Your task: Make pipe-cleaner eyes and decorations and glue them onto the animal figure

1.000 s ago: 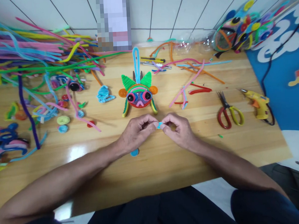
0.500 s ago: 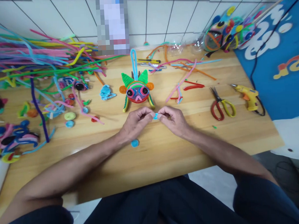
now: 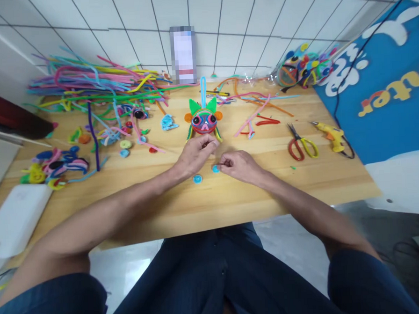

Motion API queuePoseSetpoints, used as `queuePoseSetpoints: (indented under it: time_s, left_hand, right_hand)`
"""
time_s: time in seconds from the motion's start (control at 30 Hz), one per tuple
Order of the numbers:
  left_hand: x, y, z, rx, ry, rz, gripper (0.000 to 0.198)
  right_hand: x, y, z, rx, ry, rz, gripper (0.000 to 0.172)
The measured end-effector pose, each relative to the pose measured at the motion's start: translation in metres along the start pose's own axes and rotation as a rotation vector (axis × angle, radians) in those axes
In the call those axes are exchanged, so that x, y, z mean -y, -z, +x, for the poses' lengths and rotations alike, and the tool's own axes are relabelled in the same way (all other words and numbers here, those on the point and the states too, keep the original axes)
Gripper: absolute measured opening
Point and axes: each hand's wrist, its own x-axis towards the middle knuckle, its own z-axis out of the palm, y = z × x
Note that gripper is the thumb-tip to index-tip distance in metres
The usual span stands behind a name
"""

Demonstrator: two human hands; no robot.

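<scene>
My right hand [image 3: 241, 167] is closed, thumb and fingertips pinching the edge of a small blue pipe-cleaner coil [image 3: 215, 169] just over the table. My left hand [image 3: 198, 154] has its fingers drawn together in front of a pipe-cleaner figure [image 3: 204, 121]; whether anything is between them is hidden. The figure has green pointed ears, orange round side pieces, big dark eyes, a pink mouth and a light-blue loop on top. Its lower part is partly covered by my left hand. A second blue coil [image 3: 197, 179] lies flat below that hand.
Scissors [image 3: 302, 145] and a yellow glue gun [image 3: 331, 136] lie at the right. Loose pipe cleaners [image 3: 86, 79] pile up at the back left. A phone [image 3: 183, 55] leans on the tiled wall. A white box-like device [image 3: 19, 218] sits front left.
My hands have parted: the left moved up toward the figure, while the right kept the blue coil and lowered it. The camera view has shifted.
</scene>
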Motion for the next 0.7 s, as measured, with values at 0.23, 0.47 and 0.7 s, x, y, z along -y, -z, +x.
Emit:
queuePoseSetpoints:
  time_s: [0.23, 0.47, 0.7]
  left_hand:
    - [0.005, 0.046, -0.054, -0.051, -0.019, 0.224, 0.023]
    - [0.023, 0.046, -0.102, 0.055, -0.189, 0.638, 0.018]
    - [0.031, 0.031, -0.083, 0.161, -0.242, 0.737, 0.021]
  right_hand:
    - [-0.007, -0.003, -0.018, -0.184, 0.233, -0.017, 0.006]
    - [-0.007, -0.024, -0.021, -0.166, 0.385, -0.201, 0.006]
    - [0.004, -0.027, -0.016, -0.157, 0.529, -0.434, 0.021]
